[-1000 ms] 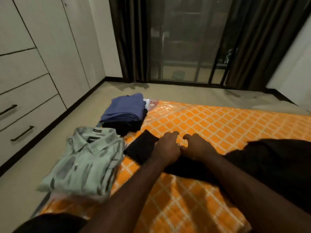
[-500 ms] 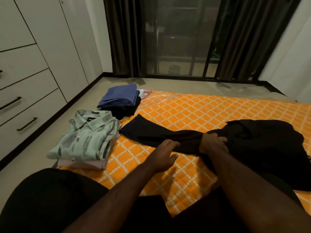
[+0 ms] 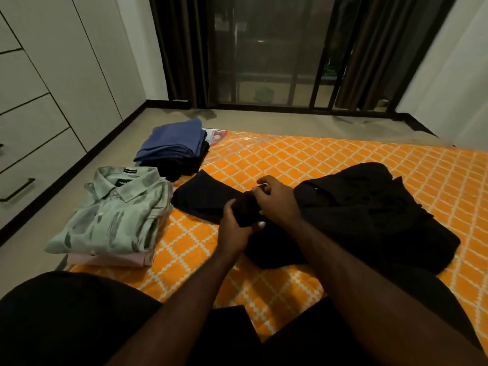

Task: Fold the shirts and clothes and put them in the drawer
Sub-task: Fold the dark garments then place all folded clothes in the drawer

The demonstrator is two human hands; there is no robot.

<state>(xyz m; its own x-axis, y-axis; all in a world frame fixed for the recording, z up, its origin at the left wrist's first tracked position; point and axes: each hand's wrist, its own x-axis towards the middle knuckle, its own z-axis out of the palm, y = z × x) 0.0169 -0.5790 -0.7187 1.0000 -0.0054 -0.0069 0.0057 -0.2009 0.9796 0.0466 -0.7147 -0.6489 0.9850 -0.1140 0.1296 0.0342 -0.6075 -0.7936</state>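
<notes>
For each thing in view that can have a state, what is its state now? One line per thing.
black garment: unfolded, crumpled on the orange mat, one part stretched out to the left
left hand: grips the black garment
right hand: grips the black garment
green patterned shirt: folded, on top of a pink folded piece
blue garment: folded, on top of a dark folded piece
drawers: closed

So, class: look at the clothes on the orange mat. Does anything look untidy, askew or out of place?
Only the black garment: it lies crumpled on the orange mat, one part stretched out flat, with the left hand and right hand gripping its bunched middle. The green patterned shirt and blue stack sit neatly folded.
</notes>
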